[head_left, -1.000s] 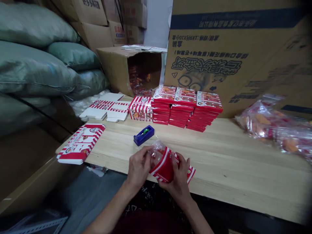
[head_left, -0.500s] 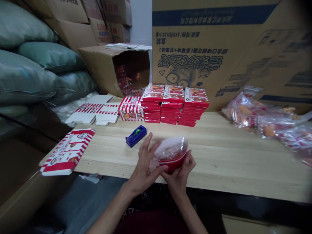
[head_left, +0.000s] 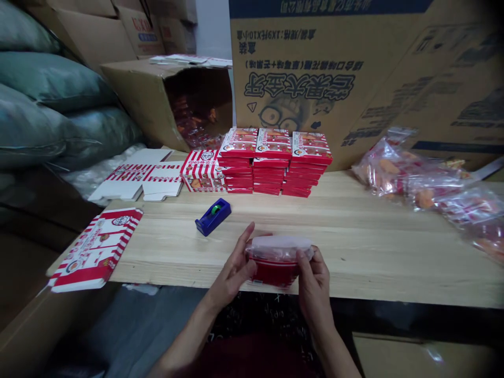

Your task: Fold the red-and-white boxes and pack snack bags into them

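Observation:
My left hand [head_left: 235, 265] and my right hand [head_left: 315, 275] hold a small red box [head_left: 275, 270] upright over the near edge of the wooden table [head_left: 374, 252]. A clear plastic bag [head_left: 277, 247] sticks out of the box's top. My left fingers press the box's left side, thumb near the bag. My right fingers pinch its right end. A blue tape dispenser [head_left: 213, 217] lies just beyond my left hand.
Three stacks of red boxes [head_left: 275, 160] stand at the table's back, a striped box [head_left: 202, 170] beside them. Flat striped cartons [head_left: 92, 249] [head_left: 137, 176] lie at left. Clear snack bags [head_left: 429, 189] pile up at right. Large cardboard boxes [head_left: 354, 79] and grey sacks [head_left: 51, 105] surround the table.
The box has turned from tilted with its flap open to upright, and the bag has been pressed flatter into its top. My right hand moved to the box's right end.

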{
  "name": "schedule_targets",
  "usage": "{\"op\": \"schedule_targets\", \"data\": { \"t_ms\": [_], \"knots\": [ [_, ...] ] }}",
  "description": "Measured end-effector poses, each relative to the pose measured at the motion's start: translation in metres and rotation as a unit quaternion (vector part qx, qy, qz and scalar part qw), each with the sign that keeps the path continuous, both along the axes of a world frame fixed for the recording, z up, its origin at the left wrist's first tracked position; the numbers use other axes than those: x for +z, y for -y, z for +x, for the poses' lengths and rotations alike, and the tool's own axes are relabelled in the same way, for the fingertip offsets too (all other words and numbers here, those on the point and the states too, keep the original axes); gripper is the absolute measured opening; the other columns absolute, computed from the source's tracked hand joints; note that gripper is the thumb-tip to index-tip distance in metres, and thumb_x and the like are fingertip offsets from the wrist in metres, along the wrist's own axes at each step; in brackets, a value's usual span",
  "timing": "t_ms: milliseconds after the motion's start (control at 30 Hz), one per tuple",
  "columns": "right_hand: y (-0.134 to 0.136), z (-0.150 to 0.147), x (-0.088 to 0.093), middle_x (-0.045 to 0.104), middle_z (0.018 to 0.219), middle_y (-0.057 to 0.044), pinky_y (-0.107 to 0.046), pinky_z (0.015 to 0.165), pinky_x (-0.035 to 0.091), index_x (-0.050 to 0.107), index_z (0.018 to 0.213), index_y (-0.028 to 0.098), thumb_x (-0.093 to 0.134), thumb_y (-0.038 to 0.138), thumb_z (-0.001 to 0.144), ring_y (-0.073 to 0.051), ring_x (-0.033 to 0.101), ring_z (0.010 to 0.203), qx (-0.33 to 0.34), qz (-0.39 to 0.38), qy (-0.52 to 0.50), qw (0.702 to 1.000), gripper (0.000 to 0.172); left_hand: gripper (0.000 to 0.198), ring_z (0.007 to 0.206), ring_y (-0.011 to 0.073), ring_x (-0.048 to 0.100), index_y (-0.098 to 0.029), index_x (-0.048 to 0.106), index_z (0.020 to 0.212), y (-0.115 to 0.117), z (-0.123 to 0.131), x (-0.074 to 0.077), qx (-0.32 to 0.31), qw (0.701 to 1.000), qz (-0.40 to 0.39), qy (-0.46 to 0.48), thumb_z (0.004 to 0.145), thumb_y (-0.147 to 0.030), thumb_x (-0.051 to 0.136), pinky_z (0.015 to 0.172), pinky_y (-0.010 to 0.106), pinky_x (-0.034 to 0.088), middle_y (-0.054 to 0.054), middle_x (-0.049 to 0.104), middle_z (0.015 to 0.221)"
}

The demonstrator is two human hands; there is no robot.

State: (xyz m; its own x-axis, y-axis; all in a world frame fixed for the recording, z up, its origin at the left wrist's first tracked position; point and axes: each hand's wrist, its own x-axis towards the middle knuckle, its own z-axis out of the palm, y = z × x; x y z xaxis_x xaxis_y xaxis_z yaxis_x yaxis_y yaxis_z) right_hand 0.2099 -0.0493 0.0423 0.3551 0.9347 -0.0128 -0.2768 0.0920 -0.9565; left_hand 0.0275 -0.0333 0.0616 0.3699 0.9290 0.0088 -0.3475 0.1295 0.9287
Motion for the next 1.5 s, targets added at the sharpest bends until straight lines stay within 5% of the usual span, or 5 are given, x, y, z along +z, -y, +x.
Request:
{"op": "schedule_targets", "data": {
  "t_ms": [300,567,933,1300,1500],
  "knots": [
    [0.021,-0.012,0.010,0.071,0.093,0.000,-0.028,0.077,0.050,0.066,0.105,0.025,0.070,0.038,0.090,-0.016,0.063,0.081,-0.010,-0.029,0.015,0.999,0.020,0.047,0.071,0.0170,0.065,-0.023,0.065,0.126,0.007,0.025,0.015,0.125,0.988,-0.090,-0.025,0.080,-0.015,0.064,0.075,0.027,0.051,-0.003,0.067,0.068],
    [0.018,-0.013,0.012,0.057,0.066,0.007,-0.021,0.052,0.036,0.066,0.090,0.023,0.070,0.028,0.083,-0.010,0.044,0.053,-0.025,-0.014,-0.007,1.000,0.009,0.038,0.095,0.0198,0.068,-0.023,0.064,0.123,0.011,0.017,0.011,0.071,0.991,-0.110,0.042,0.087,-0.034,0.071,0.087,0.029,0.049,0.005,0.074,0.103],
    [0.015,0.001,0.008,0.074,0.098,-0.003,-0.037,0.084,0.055,0.069,0.100,0.026,0.061,0.049,0.093,-0.023,0.068,0.089,0.059,-0.011,-0.097,0.993,0.025,0.028,0.080,0.0177,0.069,-0.019,0.075,0.111,0.002,0.021,0.010,0.111,0.990,-0.091,0.012,0.088,-0.022,0.060,0.074,0.026,0.051,0.003,0.077,0.094],
    [0.018,0.004,0.017,0.078,0.096,-0.001,-0.034,0.086,0.054,0.071,0.099,0.025,0.071,0.032,0.085,-0.021,0.071,0.088,0.087,-0.035,-0.120,0.988,0.015,0.046,0.099,0.0228,0.070,-0.026,0.060,0.132,0.003,0.023,0.014,0.118,0.988,-0.098,0.029,0.087,-0.032,0.069,0.087,0.034,0.053,0.009,0.070,0.131],
    [0.017,0.000,0.016,0.078,0.093,-0.002,-0.033,0.081,0.055,0.075,0.100,0.023,0.071,0.026,0.082,-0.020,0.070,0.083,0.076,-0.040,-0.155,0.984,0.019,0.035,0.093,0.0191,0.068,-0.021,0.066,0.123,0.007,0.016,0.008,0.140,0.983,-0.090,0.081,0.090,-0.033,0.068,0.082,0.029,0.051,0.007,0.073,0.110]
  ]
}}
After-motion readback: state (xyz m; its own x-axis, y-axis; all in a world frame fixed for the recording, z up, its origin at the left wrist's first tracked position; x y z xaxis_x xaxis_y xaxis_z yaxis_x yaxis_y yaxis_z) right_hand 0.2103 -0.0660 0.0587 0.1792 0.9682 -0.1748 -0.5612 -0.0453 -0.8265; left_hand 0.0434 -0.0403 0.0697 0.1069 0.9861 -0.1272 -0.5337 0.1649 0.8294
